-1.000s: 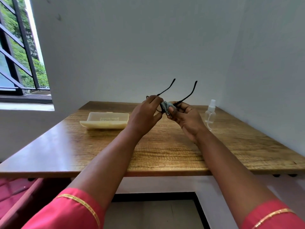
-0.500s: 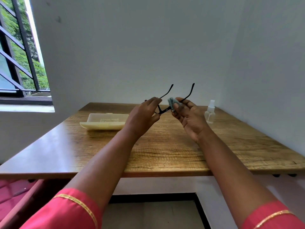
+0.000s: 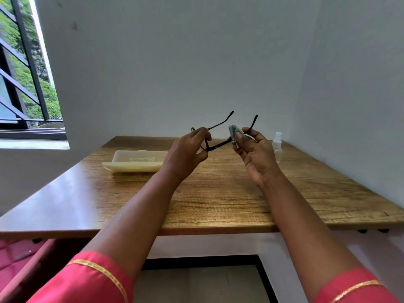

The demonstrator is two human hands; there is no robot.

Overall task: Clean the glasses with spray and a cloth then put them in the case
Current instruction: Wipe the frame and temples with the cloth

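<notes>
Left hand (image 3: 185, 149): curled round the left side of the glasses (image 3: 216, 146), gripping the frame near one lens; held up above the table, probably to keep the frame steady while the other side gets rubbed.
Right hand (image 3: 254, 153): pinching a small grey cloth (image 3: 233, 133) between thumb and fingertips, palm turned toward the camera; cloth folded over the right side of the frame, seemingly wrapped on a lens so both faces get wiped at once.
Glasses: black, in the air between the two hands, arms unfolded and pointing up and away toward the wall; likely left open to keep the arms clear of the lenses during wiping.
Step in hand: wiping, judged from the cloth on the frame; casing not yet begun.
Spray bottle (image 3: 277, 145): clear, upright on the table just behind and right of the right hand, near the wall corner; within easy reach if more spray is wanted.
Case (image 3: 133, 161): pale, flat on the table (image 3: 218, 204) left of the left hand, well apart from the glasses; whether open or closed, cannot tell.
Window (image 3: 24, 84): far left, barred, greenery outside.
</notes>
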